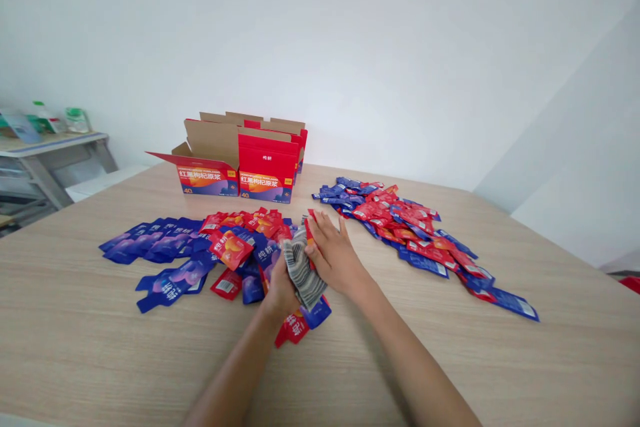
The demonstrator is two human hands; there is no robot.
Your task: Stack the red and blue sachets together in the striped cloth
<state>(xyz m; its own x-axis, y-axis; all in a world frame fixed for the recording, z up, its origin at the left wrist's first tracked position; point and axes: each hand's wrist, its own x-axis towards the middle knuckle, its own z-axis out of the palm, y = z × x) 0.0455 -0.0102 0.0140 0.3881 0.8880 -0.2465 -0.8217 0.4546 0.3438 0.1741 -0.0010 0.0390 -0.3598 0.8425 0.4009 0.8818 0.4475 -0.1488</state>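
Note:
A grey-striped cloth (306, 275) is bunched between my two hands, above the near pile of sachets. My left hand (281, 292) is closed around the cloth's left side. My right hand (336, 255) presses from the right, its thumb and fingers against a red sachet (311, 232) that shows only in part between hand and cloth. Below and left of the hands lie loose red and blue sachets, among them a red sachet (231, 248) facing up and a blue sachet (170, 287) lying flat. Another red sachet (294, 328) pokes out beneath my left wrist.
Red and blue cardboard boxes with raised flaps stand at the back, including an open box (207, 180) and a taller-looking one (267, 177). A second sachet pile (410, 223) spreads across the right side. Farther left, a side table (55, 141) holds containers.

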